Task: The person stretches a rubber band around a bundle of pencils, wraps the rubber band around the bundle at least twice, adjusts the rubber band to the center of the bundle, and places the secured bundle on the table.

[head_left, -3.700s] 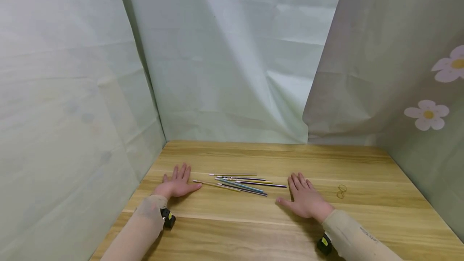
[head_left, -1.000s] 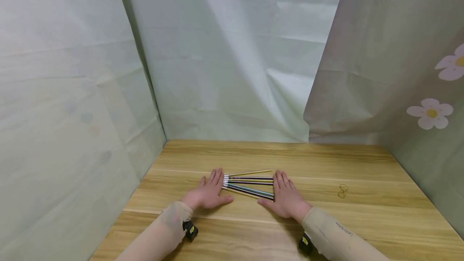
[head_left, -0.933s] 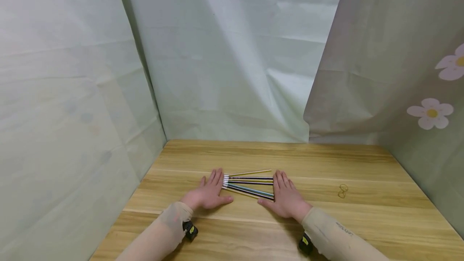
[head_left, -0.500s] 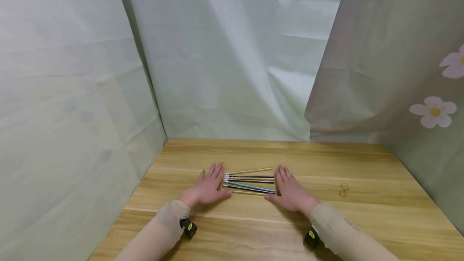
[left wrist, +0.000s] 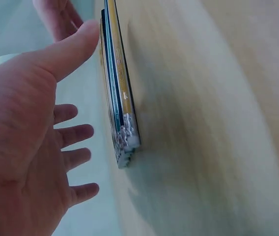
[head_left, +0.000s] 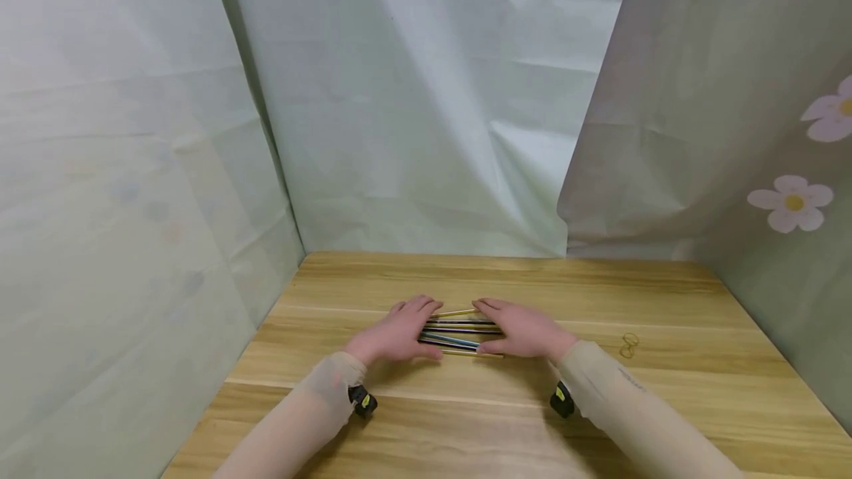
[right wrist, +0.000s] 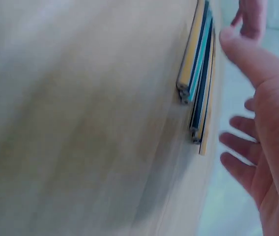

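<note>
Several pencils point(head_left: 459, 329), yellow, black and teal, lie side by side across the wooden table, fanning slightly apart. My left hand point(head_left: 399, 327) is over their left ends, with thumb and fingers spread apart. In the left wrist view, the white eraser ends point(left wrist: 129, 137) show below the thumb, and the fingers are bent loosely without closing on anything. Over the right ends is my right hand point(head_left: 526, 327), its thumb at the near side and its fingers at the far side. The right wrist view shows uneven flat pencil ends point(right wrist: 183, 93) beside that open hand.
Thin yellowish rubber bands point(head_left: 629, 345) lie on the table point(head_left: 466, 420) to the right of my right hand. Pale cloth walls point(head_left: 426, 131) stand behind the table and at both sides. A small black camera point(head_left: 363, 400) sits under my left wrist.
Scattered pencils have been drawn together, with eraser ends lined up at the left. Since half a second ago, both hands have moved inward from beside the pencil ends to over them.
</note>
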`<state>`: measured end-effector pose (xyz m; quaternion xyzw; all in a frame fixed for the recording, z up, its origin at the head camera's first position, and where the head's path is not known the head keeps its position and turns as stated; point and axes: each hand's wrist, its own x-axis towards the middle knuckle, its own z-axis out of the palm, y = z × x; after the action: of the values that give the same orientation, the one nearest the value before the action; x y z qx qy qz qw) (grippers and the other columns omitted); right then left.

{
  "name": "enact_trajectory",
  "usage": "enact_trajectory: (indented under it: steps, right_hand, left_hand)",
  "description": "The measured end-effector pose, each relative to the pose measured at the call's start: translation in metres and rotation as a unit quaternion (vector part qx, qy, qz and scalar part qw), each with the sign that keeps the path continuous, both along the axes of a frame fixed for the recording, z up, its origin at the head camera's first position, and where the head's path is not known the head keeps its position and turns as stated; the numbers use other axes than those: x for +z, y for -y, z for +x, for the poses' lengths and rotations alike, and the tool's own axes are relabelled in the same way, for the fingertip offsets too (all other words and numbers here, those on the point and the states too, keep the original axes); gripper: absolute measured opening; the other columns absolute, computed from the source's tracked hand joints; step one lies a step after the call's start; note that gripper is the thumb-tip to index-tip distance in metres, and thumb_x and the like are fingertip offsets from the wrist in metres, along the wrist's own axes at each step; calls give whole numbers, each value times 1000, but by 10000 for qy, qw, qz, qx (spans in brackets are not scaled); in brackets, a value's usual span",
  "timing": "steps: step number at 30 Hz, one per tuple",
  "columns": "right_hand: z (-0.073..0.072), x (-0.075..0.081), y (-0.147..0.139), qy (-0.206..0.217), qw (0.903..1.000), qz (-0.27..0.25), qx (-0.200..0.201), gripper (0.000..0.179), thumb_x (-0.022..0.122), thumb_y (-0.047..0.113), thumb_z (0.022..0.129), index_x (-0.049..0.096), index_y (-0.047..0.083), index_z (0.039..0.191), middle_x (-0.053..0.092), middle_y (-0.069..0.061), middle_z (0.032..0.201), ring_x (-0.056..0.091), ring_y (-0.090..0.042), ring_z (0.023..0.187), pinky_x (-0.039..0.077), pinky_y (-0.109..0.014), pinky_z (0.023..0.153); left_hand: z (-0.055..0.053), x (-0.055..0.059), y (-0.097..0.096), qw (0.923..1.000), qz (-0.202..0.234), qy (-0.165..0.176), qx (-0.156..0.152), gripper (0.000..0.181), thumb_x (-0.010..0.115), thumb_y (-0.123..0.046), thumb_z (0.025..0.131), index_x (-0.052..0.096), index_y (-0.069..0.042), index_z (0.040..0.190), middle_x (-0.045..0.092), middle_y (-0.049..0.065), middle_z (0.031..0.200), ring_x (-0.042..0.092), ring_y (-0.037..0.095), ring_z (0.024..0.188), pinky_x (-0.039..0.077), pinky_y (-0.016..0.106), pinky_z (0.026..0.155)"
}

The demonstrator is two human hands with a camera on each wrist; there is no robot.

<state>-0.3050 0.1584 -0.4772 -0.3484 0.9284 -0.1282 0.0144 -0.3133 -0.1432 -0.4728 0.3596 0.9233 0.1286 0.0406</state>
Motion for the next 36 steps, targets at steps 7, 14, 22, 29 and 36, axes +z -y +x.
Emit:
enact_trajectory:
  steps: [7,14,22,29,36]
  right_hand:
    - [-14,4,8,103,9996,248,17,102,79,70,86,48,7,160,48,-15,162,46,-33,148,41,-50,117]
    - [-16,5,19,326,9985,447,52,112,81,77,79,49,5,158,51,-12,159,47,-33,146,43,-50,115]
    - [-17,-3,27,163,9986,503,50,96,82,66,86,54,3,153,55,-15,151,55,-32,135,48,-48,109]
    - [-25,-6,25,215,9996,151,-38,76,86,56,87,66,5,139,61,-10,136,60,-27,121,52,-45,102]
    - [-31,-6,25,375,9990,-158,-170,60,91,45,85,72,7,128,66,-6,124,63,-25,113,52,-45,101]
  left_hand:
    - [-10,-4,-8,9996,-264,21,74,105,83,-65,86,40,-5,160,46,11,155,41,30,148,33,58,119]
    - [-17,-5,-16,9991,-294,248,194,111,87,-65,81,38,-4,160,48,13,152,44,35,144,36,60,117]
    - [-23,-7,-20,9983,-472,245,238,95,88,-65,81,52,-6,147,55,9,140,51,28,130,44,54,110]
    - [-30,-6,-23,9986,-498,63,172,77,92,-59,79,64,-8,129,60,3,121,53,21,110,50,43,97]
    - [-31,-4,-29,9986,-441,74,296,74,96,-55,76,65,-7,124,60,1,114,53,21,107,49,42,97]
